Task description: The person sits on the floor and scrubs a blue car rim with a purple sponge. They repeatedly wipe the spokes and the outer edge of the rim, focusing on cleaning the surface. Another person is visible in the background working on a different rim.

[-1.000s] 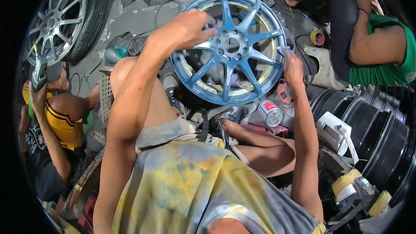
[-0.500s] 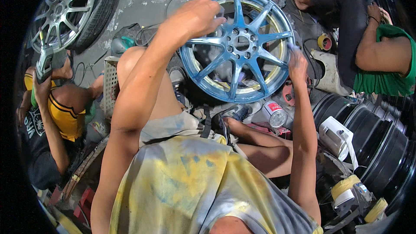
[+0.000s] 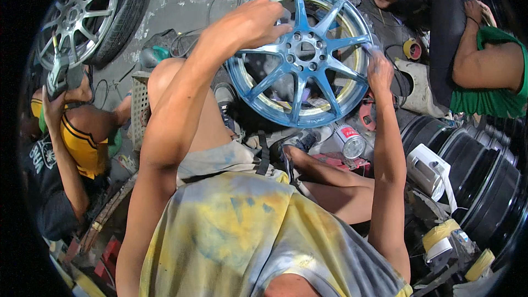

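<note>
A blue multi-spoke wheel rim (image 3: 300, 91) stands tilted in front of my legs, with lug holes round its hub and a pale yellowish inner barrel. At its upper left, my left hand (image 3: 263, 21) is closed, its fingers curled over the spokes; a small greyish piece shows by the fingertips but its kind is hidden. My right hand (image 3: 380, 71) is closed at the rim's right edge, a little blurred. Something small and pale shows at its fingers against the rim, too smeared to name.
A silver can with a red label (image 3: 350, 142) stands below the rim. Black wheels (image 3: 473, 170) are stacked at right with a white box (image 3: 426, 171). A person in green (image 3: 492, 77) sits at right; another at left holds a tool (image 3: 56, 80) beside a grey wheel (image 3: 82, 16).
My right hand has moved slightly up along the rim's right edge. My left hand stays at the upper left with little change. The whole view has shifted a little.
</note>
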The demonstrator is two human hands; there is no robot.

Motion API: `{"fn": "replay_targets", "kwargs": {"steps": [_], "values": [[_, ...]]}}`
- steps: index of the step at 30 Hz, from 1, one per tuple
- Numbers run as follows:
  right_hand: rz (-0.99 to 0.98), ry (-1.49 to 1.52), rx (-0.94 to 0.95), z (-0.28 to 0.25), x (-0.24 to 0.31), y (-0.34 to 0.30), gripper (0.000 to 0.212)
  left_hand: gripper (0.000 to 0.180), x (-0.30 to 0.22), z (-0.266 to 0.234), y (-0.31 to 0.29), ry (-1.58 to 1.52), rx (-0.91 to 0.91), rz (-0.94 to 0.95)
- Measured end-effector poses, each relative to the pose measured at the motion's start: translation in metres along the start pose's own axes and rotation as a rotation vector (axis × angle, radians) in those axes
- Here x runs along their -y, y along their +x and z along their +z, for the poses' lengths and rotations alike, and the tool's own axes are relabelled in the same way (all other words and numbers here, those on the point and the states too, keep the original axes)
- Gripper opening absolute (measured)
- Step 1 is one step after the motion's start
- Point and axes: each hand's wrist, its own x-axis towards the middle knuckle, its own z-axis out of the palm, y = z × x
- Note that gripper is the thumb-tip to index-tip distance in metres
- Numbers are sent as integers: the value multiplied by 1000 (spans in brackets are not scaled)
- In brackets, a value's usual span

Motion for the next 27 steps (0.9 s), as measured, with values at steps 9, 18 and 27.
{"fn": "replay_targets", "kwargs": {"steps": [9,18,27], "values": [[-275,-70,301,-35,-10,-23,25,32,3,-5,2,13,-17,-22],[-390,-592,509,-10,-2,0,23,31,19,0,8,8,-41,26],[-380,-603,358,2,1,1,29,33,14,-6,6,-18,-3,-11]]}}
